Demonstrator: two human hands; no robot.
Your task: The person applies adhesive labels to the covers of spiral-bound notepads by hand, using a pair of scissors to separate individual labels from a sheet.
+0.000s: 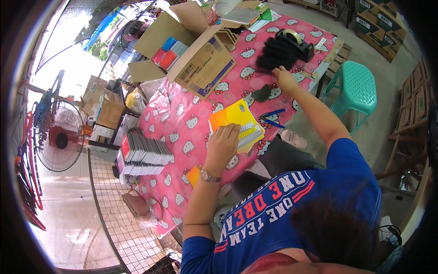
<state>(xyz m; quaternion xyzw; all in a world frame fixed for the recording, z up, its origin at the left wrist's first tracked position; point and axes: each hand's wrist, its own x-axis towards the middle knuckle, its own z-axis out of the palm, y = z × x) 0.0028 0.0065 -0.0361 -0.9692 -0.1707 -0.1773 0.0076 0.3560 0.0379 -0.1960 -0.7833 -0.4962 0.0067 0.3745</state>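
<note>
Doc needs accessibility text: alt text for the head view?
A person's left hand presses on a yellow booklet stack on a pink patterned table, while the right hand reaches a black bundle beside a tape dispenser.

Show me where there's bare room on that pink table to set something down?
The widest bare pink cloth lies between the open cardboard box, the yellow booklet stack under the left hand, and the upright row of booklets. The far end is crowded: black bundle, tape dispenser, right hand.

Pink cat-print table (182,114) w/ cardboard box (200,64), yellow booklets (235,121), tape dispenser (296,41).
</note>
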